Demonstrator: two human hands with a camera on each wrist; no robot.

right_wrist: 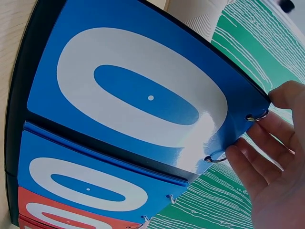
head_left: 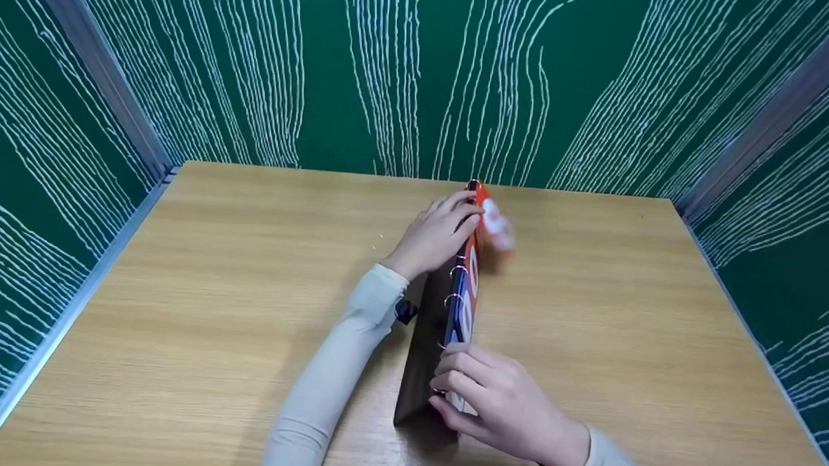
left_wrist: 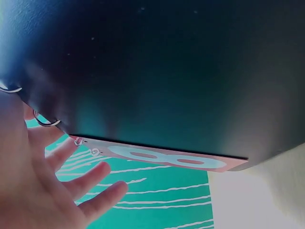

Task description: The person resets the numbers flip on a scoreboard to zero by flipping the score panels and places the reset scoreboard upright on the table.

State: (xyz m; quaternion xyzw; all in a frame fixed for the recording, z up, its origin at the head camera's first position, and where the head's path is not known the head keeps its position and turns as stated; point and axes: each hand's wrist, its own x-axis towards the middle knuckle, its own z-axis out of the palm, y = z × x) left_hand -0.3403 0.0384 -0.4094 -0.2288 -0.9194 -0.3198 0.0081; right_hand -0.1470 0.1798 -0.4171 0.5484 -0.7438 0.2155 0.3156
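A black tabletop flip scoreboard (head_left: 424, 357) stands like a tent on the table, its ring-bound number cards facing right. My right hand (head_left: 498, 401) holds the near end of its top edge, thumb and fingers on either side by the rings. A large blue card with a white 0 (right_wrist: 143, 90) hangs beside that hand in the right wrist view. At the far end my left hand (head_left: 435, 237) reaches over the top edge, fingers extended and spread. Close to its fingertips a red card (head_left: 495, 225) swings out from the board, blurred. The left wrist view shows mostly the black back panel (left_wrist: 167, 71).
The wooden table (head_left: 246, 310) extends around the scoreboard. Green walls with white wavy lines (head_left: 426, 88) close off the back and sides, with grey metal posts (head_left: 110, 70) at the corners. Smaller blue (right_wrist: 88, 189) and red cards (right_wrist: 66, 220) hang farther along the board.
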